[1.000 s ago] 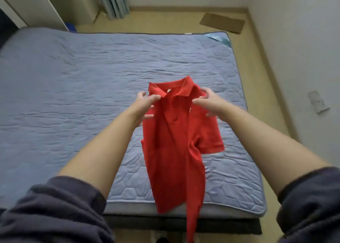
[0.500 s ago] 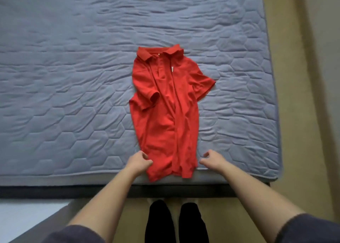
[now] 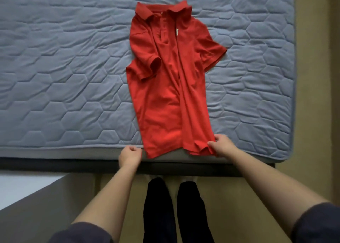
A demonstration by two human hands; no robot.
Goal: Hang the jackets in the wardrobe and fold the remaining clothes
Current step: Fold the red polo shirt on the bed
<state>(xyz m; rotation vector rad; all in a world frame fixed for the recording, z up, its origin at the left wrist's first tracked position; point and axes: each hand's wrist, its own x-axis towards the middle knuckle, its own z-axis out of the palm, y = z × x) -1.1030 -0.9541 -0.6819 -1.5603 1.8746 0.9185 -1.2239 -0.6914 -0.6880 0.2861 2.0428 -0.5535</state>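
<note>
While right hand (image 3: 222, 145) pinches polo shirt (image 3: 165, 95) hem, left hand (image 3: 130, 155) curled, empty; fingertips hidden.

quilted blue mattress (image 3: 64, 77) (tan floor (image 3: 312, 77) beside)

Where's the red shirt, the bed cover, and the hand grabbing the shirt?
red shirt (image 3: 171, 95), head view, middle of its front.
bed cover (image 3: 64, 77), head view, bare quilted part left of the shirt.
right hand (image 3: 223, 145), head view, back of the hand pinching the hem.
</note>
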